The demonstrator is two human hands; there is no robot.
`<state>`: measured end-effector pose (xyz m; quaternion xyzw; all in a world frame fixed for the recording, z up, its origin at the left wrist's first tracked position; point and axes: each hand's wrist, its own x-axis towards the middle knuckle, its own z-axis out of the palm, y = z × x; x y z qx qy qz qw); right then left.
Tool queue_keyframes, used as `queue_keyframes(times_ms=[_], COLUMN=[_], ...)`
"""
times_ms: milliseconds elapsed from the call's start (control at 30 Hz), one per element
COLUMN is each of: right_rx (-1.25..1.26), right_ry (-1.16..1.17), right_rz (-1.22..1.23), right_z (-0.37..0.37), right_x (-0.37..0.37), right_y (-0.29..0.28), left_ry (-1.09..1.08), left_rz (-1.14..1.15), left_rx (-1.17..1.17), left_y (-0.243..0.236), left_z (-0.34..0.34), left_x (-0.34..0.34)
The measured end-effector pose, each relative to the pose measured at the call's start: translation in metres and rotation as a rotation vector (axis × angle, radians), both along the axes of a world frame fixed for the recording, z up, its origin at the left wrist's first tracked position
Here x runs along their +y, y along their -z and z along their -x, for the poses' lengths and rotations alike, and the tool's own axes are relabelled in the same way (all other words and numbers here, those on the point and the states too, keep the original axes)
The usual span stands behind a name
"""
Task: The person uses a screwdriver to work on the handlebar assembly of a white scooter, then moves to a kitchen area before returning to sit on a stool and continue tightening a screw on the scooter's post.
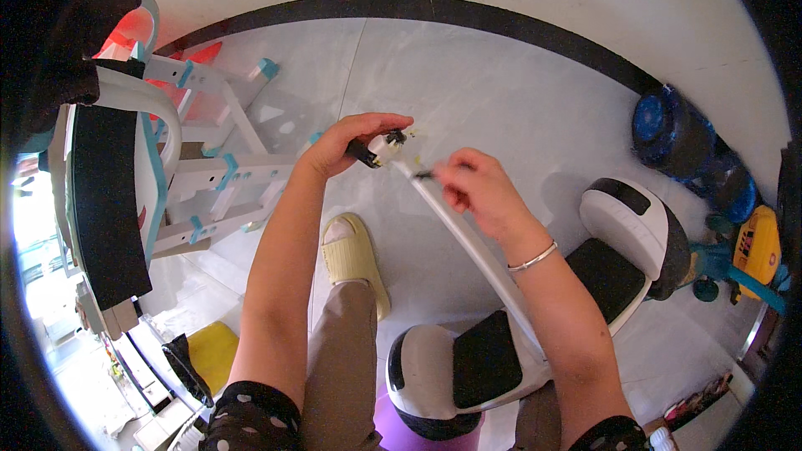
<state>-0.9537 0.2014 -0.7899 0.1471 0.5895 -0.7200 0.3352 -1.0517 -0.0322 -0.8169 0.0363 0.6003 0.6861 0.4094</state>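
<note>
A white self-balancing scooter (428, 361) stands on the floor, and its long pale steering pole (468, 238) slants up toward my hands. My left hand (355, 135) is curled round the pole's top end (386, 149), where black and whitish parts show between thumb and fingers. Close to the right of that end, my right hand (483, 190) has its fingers bent into a pinch. A small dark piece (424, 174) shows at its fingertips, against the pole; blur hides what it is.
A white folding ladder (242, 169) with blue joints stands at the left. Blue water bottles (677, 134) lie by the wall, near a yellow toy (756, 252). My slippered foot (355, 259) is on the tiles. A yellow cloth-like item (213, 355) is at the lower left.
</note>
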Motion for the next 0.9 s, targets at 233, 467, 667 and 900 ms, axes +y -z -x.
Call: queue_keyframes(times_ms=[233, 467, 667, 900], right_rx=[-0.117, 0.278, 0.216, 0.204], right_ry=[0.325, 0.083, 0.114, 0.149], right_rz=[0.298, -0.210, -0.127, -0.088], right_z=[-0.020, -0.026, -0.024, -0.021], right_x=[-0.013, -0.035, -0.048, -0.052], right_y=[0.033, 0.071, 0.070, 0.072], left_ry=[-0.110, -0.197, -0.150, -0.208], left_rz=[0.010, 0.058, 0.093, 0.038], left_rx=[-0.054, -0.022, -0.008, -0.014], left_y=[0.007, 0.010, 0.014, 0.014], left_z=[-0.004, -0.005, -0.004, -0.006], left_x=[0.001, 0.006, 0.002, 0.003])
